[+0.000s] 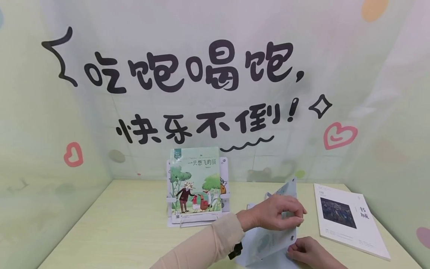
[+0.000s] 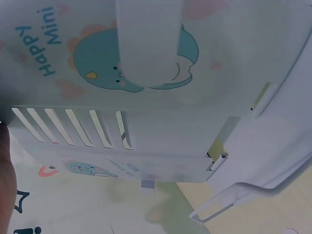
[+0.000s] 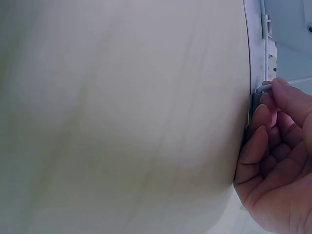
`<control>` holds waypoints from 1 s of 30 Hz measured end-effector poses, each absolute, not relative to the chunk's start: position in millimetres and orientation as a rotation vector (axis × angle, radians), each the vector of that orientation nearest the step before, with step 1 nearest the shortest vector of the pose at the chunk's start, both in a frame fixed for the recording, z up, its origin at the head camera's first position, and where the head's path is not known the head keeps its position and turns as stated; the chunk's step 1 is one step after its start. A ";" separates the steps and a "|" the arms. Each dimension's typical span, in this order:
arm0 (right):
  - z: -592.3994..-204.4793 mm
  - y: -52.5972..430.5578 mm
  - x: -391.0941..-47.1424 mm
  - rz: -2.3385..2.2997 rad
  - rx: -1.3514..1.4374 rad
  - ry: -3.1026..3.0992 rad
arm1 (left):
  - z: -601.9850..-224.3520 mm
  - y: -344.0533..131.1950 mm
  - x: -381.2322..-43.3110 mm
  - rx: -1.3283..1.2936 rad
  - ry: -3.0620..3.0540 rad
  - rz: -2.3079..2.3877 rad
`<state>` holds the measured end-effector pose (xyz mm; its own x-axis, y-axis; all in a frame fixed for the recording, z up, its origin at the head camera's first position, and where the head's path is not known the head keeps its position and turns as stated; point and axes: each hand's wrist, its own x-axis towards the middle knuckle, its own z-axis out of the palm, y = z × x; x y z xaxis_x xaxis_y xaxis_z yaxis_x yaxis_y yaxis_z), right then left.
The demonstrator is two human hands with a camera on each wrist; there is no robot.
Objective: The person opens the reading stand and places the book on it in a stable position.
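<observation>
A pale blue folding book stand (image 1: 268,243) stands half unfolded on the table's front, its panel tilted up. My left hand (image 1: 279,213) grips the raised panel with fingers curled over its edge. In the left wrist view the stand's panel (image 2: 234,63) shows a blue cartoon dinosaur, "Happy Mini" lettering and a row of slots; a bent wire support (image 2: 214,207) juts from its lower right. My right hand (image 1: 310,252) is low at the stand's right side. In the right wrist view its thumb and finger pinch a thin pale wire (image 3: 264,88) at the stand's edge.
Behind, to the left, a picture book (image 1: 196,186) rests upright on another stand (image 1: 226,168). A white magazine (image 1: 349,220) lies flat at the right of the pale wooden table (image 1: 124,216). A printed cloth backdrop (image 1: 215,22) encloses the back and sides.
</observation>
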<state>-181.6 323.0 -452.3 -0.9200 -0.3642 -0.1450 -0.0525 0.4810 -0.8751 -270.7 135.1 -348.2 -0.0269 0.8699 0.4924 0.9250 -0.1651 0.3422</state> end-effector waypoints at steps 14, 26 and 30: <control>-450.7 325.2 -180.6 -1.425 -0.363 2.389 | -351.1 135.0 -270.2 -2.113 -1.917 -0.992; -452.7 325.5 -182.1 -1.432 -0.418 2.395 | -355.9 137.4 -268.2 -2.119 -1.931 -1.074; -453.9 326.5 -182.7 -1.440 -0.477 2.396 | -356.7 138.2 -267.1 -2.128 -1.947 -1.085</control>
